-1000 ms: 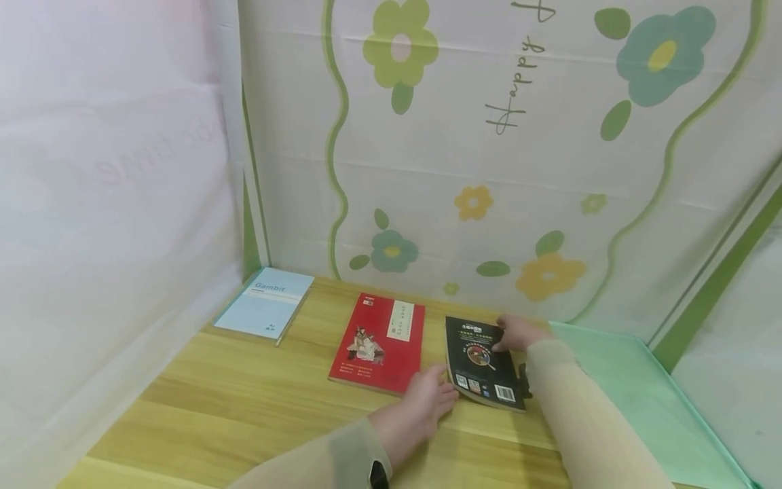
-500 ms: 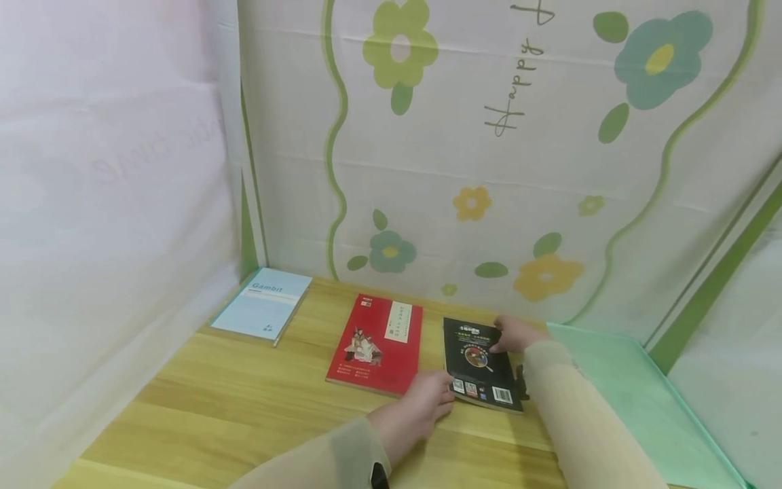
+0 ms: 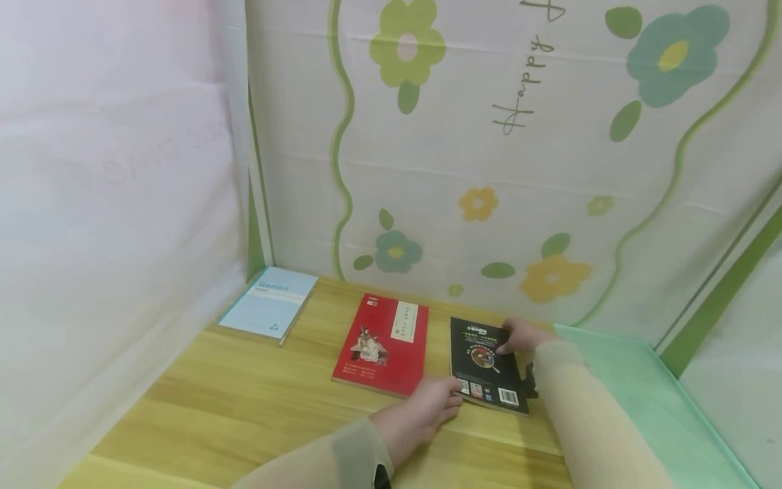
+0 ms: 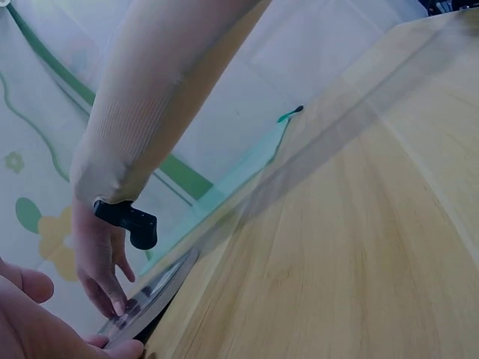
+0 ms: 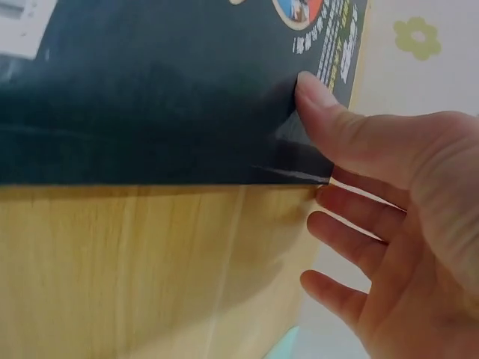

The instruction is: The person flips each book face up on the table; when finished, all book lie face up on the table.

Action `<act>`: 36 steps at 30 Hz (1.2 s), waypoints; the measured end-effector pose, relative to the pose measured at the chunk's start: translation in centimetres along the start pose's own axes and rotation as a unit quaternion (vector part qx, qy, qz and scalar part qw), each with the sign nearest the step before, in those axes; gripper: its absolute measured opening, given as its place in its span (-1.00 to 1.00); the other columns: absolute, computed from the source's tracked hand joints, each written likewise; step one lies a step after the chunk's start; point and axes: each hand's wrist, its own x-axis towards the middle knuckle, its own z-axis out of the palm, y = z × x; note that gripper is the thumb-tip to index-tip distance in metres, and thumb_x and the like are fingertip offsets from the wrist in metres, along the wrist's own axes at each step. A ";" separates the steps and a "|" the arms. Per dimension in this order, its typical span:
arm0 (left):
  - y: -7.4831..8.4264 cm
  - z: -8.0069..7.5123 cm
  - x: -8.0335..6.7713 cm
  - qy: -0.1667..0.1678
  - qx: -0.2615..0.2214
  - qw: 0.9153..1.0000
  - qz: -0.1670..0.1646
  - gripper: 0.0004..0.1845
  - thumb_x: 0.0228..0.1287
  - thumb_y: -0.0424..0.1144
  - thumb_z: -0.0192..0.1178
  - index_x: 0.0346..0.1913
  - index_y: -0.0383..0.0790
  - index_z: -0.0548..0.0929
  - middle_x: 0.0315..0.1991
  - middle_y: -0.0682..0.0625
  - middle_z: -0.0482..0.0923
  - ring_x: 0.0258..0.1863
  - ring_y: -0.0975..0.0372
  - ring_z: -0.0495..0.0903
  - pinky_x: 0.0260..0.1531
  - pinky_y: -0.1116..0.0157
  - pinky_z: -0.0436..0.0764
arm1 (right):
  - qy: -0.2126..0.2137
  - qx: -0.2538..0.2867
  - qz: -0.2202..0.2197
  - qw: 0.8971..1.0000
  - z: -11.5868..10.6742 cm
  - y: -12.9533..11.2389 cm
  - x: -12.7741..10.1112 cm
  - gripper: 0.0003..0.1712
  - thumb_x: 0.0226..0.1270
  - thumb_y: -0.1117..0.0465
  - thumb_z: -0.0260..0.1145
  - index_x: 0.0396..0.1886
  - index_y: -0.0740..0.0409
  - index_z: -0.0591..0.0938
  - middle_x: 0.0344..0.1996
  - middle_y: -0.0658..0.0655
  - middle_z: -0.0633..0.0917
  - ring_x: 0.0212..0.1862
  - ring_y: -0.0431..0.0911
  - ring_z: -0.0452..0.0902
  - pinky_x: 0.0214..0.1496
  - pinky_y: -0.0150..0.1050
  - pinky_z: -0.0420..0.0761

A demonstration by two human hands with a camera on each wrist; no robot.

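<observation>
From the head view, your left hand [image 3: 427, 407] pinches the black book [image 3: 485, 363] at its seven-o'clock corner, and your right hand [image 3: 519, 335] grips its two-o'clock edge; it lies flat beside the red book [image 3: 381, 343]. In the left wrist view, the cover looks thin and bendy, probably light. The right wrist view shows your thumb [image 5: 318, 101] pressing the glossy cover, so hold it by the edges.
</observation>
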 end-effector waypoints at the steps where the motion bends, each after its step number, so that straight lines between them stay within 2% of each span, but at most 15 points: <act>1: 0.0 0.0 0.0 0.000 0.001 1.000 0.002 -0.40 0.29 -0.34 0.09 0.25 -0.75 0.25 0.16 -0.58 0.39 0.19 -0.30 0.43 0.21 -0.09 0.44 | -0.002 0.003 0.000 1.000 -0.1 0.1 0.0 -0.16 -0.04 0.14 0.59 0.13 0.58 0.46 0.01 0.53 0.56 0.07 0.39 0.49 0.19 0.26 0.43; 5: 0.1 0.2 0.0 0.001 0.005 1.000 0.004 -0.41 0.30 -0.34 0.09 0.23 -0.76 0.27 0.15 -0.58 0.40 0.19 -0.31 0.43 0.20 -0.09 0.45 | 0.000 0.026 -0.010 1.000 -0.1 0.3 -0.2 -0.11 -0.03 0.12 0.58 0.19 0.58 0.43 0.08 0.55 0.52 0.10 0.40 0.47 0.20 0.28 0.41; 7: 0.2 0.3 -0.1 0.002 0.004 1.000 0.005 -0.41 0.30 -0.34 0.08 0.23 -0.77 0.26 0.16 -0.59 0.38 0.20 -0.32 0.41 0.21 -0.10 0.44 | 0.005 0.056 -0.009 0.998 0.0 0.4 -0.2 -0.12 -0.02 0.17 0.56 0.22 0.57 0.41 0.12 0.57 0.50 0.13 0.40 0.45 0.22 0.27 0.41; 12: 0.1 0.6 -0.1 0.012 0.001 1.000 0.005 -0.37 0.25 -0.35 0.10 0.24 -0.79 0.22 0.17 -0.61 0.35 0.20 -0.34 0.40 0.21 -0.11 0.42 | 0.026 0.114 0.003 0.993 0.4 0.5 0.1 -0.27 0.06 0.31 0.47 0.19 0.57 0.42 0.10 0.61 0.48 0.12 0.43 0.44 0.15 0.25 0.48; 20: 0.2 0.7 -0.2 0.025 0.002 1.000 0.000 -0.38 0.25 -0.34 0.10 0.23 -0.78 0.24 0.17 -0.59 0.37 0.19 -0.32 0.42 0.20 -0.10 0.45 | 0.050 0.137 0.023 0.989 0.4 0.6 0.5 -0.53 0.24 0.39 0.28 0.12 0.54 0.47 0.03 0.57 0.53 0.08 0.41 0.47 0.09 0.24 0.53; 27: 0.8 0.5 -0.9 0.030 0.015 0.999 -0.010 -0.49 0.26 -0.34 0.11 0.17 -0.69 0.37 0.18 -0.50 0.41 0.15 -0.28 0.47 0.17 -0.09 0.48 | 0.070 0.115 0.007 0.991 -0.1 0.8 0.1 -0.60 0.18 0.47 0.22 0.04 0.58 0.51 -0.04 0.52 0.58 0.02 0.38 0.51 0.05 0.20 0.55; 32: 1.3 0.4 -1.5 0.024 0.026 0.999 -0.016 -0.48 0.26 -0.33 0.11 0.17 -0.68 0.36 0.20 -0.50 0.39 0.14 -0.27 0.48 0.18 -0.08 0.47 | 0.071 0.100 0.011 0.992 -0.3 1.1 -0.4 -0.68 0.13 0.49 0.20 -0.10 0.58 0.58 -0.19 0.45 0.65 -0.15 0.24 0.60 -0.07 0.12 0.62; 34: 1.4 0.4 -1.7 0.022 0.030 0.999 -0.013 -0.46 0.26 -0.33 0.11 0.18 -0.70 0.33 0.20 -0.51 0.38 0.15 -0.28 0.47 0.18 -0.08 0.47 | 0.068 0.124 0.021 0.990 -0.4 1.4 -0.5 -0.69 0.14 0.48 0.20 -0.11 0.58 0.59 -0.22 0.42 0.66 -0.22 0.16 0.61 -0.12 0.05 0.65; 36: 1.4 0.3 -1.8 0.022 0.030 0.999 -0.011 -0.43 0.26 -0.34 0.12 0.19 -0.72 0.29 0.19 -0.53 0.37 0.14 -0.29 0.46 0.18 -0.09 0.47 | 0.065 0.174 0.029 0.982 -0.4 1.6 -0.7 -0.69 0.16 0.49 0.18 -0.09 0.61 0.57 -0.24 0.39 0.68 -0.27 0.08 0.64 -0.15 -0.01 0.68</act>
